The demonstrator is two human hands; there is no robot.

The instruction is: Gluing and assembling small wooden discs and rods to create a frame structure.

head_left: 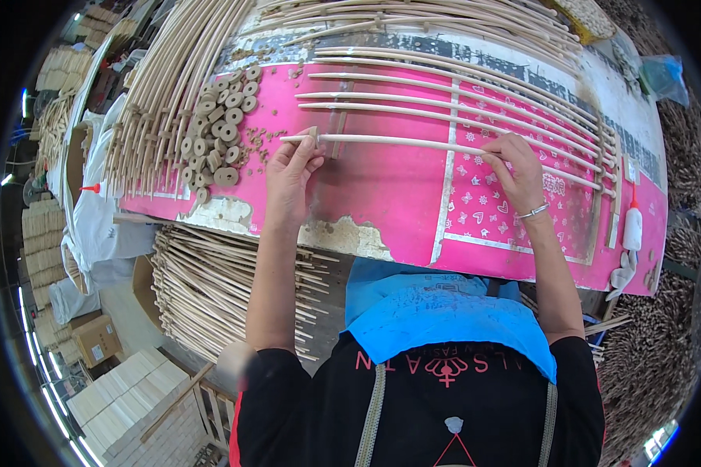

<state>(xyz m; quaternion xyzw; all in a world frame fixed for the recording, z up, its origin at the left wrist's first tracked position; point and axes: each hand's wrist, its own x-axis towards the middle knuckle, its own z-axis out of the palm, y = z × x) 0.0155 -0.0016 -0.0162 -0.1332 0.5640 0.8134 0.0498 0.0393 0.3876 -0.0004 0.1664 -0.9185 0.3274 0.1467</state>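
Note:
A long pale wooden rod [397, 141] lies across the pink sheet [389, 202] in front of me. Near the rod's left end, my left hand [292, 167] is closed around a small wooden disc [314, 134] that sits on the rod. The thumb and fingers of my right hand [516, 165] pinch the same rod farther along to the right. Beyond it, several similar rods [397, 100] lie side by side, some with discs near their right ends. A heap of loose discs with centre holes [224, 117] is left of my left hand.
Bundles of rods with discs [171, 86] cover the table's left side, and more rods [413, 19] lie at the back. A white glue bottle [633, 226] with a red tip is at the right. Stacked rods [218, 288] sit below the table edge; a cardboard box [97, 340] stands lower left.

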